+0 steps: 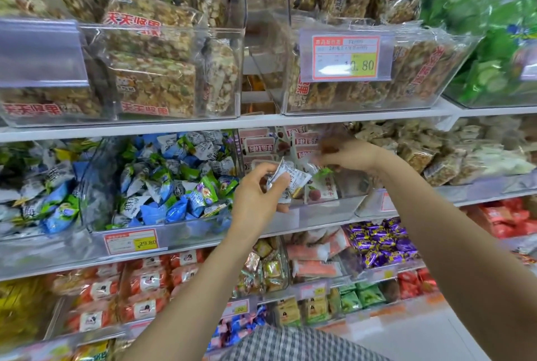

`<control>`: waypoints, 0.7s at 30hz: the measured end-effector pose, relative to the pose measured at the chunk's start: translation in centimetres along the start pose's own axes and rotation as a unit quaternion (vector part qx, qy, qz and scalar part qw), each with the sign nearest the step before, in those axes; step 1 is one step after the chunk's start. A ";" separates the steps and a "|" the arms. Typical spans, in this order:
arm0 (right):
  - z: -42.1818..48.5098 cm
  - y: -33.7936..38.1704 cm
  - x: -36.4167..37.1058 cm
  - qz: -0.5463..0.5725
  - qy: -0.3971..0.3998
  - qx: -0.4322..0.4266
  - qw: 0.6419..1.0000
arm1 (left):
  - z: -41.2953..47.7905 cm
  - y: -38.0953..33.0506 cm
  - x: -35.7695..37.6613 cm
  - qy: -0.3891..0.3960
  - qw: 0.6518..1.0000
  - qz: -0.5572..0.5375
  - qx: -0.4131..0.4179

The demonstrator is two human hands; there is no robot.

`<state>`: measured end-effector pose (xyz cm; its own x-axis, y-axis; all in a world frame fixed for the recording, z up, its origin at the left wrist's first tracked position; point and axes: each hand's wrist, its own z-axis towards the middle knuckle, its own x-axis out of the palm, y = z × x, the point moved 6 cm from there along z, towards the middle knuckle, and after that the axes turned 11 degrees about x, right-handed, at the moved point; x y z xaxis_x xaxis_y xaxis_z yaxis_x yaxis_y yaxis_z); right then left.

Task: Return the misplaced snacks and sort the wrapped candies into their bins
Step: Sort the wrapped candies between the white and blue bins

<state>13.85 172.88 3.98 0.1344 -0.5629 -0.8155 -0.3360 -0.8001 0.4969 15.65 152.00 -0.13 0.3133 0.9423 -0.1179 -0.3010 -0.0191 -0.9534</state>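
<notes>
My left hand (258, 187) holds a few white wrapped candies (286, 177) in front of the middle clear bin (319, 209) on the second shelf. My right hand (345, 154) reaches into that same bin, fingers pinched on a small wrapped candy (315, 163); the hand is blurred. The bin holds pink-and-white snack packs (322, 190) with red fruit printed on them. To its left a clear bin (162, 230) is heaped with blue, green and white wrapped candies (174, 180).
Above, clear bins (436, 99) hold nut brittle bars, with a 10.80 price tag (345, 58). Right of the middle bin lie pale nut bars (436, 157). Lower shelves carry purple candies (380, 241), orange packs (145, 282) and green packs (363, 296). A 29.80 tag (132, 241) hangs below.
</notes>
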 end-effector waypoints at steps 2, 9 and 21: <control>-2.5 1.0 -0.2 0.221 0.017 -0.032 0.975 | -0.2 -0.4 0.1 -0.019 1.000 0.005 -0.001; -5.2 3.6 2.8 0.347 0.033 -0.086 0.933 | -1.0 -1.3 1.7 -0.043 0.990 -0.119 -0.062; 0.8 2.7 5.9 0.149 0.081 0.009 0.985 | -3.7 -1.7 -2.3 -0.197 0.974 -0.112 -0.024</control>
<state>13.00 167.54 0.25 0.1739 -0.7995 -0.5750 -0.3990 -0.5910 0.7010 18.79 148.63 0.69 -0.0067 0.9794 0.2018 -0.2194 0.1955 -0.9558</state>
